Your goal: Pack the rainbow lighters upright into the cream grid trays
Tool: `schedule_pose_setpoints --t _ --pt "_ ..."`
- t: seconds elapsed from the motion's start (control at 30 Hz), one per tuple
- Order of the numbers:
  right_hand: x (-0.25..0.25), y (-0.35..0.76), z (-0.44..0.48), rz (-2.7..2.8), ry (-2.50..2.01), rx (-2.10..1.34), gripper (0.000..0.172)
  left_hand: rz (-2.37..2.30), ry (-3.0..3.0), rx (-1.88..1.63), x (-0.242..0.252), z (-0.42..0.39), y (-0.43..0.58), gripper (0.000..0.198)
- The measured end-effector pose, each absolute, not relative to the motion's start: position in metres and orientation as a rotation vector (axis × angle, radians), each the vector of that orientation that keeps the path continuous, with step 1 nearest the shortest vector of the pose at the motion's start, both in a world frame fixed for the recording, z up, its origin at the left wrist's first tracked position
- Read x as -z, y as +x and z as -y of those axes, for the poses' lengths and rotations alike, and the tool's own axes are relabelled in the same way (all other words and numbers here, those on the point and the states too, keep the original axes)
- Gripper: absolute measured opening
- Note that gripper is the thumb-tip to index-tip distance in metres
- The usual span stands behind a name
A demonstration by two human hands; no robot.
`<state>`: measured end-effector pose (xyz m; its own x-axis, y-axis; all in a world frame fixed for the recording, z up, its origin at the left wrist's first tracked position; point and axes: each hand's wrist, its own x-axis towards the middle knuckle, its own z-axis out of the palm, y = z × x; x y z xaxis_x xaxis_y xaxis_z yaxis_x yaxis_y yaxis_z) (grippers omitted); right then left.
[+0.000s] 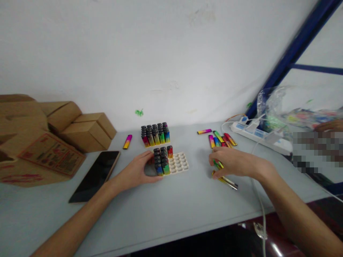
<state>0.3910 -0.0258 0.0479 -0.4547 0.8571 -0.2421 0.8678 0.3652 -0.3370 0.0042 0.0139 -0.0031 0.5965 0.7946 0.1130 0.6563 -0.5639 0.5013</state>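
Observation:
My left hand (139, 171) rests on the table with its fingers wrapped against the left side of a white slotted tray (180, 163), which has several rainbow-coloured lighters (161, 161) standing in its left rows. My right hand (232, 162) is curled over a few loose lighters (226, 181) lying flat on the table and grips them. Just beyond that hand lies a small pile of lighters (221, 139). A full block of upright lighters (155, 135) stands behind the tray.
Cardboard boxes (53, 139) are stacked at the left, with a dark phone (96, 175) beside them. A single lighter (127, 141) lies near the boxes, another (204, 131) near the wall. A white power strip (257, 135), a cable and a clear plastic bag (284, 110) sit at the right.

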Motion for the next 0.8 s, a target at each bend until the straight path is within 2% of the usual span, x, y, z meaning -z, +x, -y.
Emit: schedule_pose_setpoints --t 0.13,0.27,0.57,0.7,0.8 --pt "-0.04 0.387 0.031 -2.56 1.628 0.682 0.017 -1.153 2.427 -0.462 0.003 -0.013 0.005 0.057" --pt "-0.043 0.383 0.018 -2.805 1.409 0.911 0.019 -1.14 2.436 -0.46 0.003 -0.013 0.004 0.058" --pt "-0.035 0.363 -0.019 -2.826 1.62 2.11 0.037 -1.182 2.45 -0.475 0.001 -0.011 0.005 0.054" --pt "-0.028 0.36 -0.015 -2.535 1.825 2.585 0.039 -1.17 2.432 -0.499 0.002 -0.012 0.005 0.057" --pt "-0.026 0.359 -0.012 -2.282 1.816 2.859 0.038 -1.169 2.417 -0.484 0.002 -0.012 0.005 0.061"
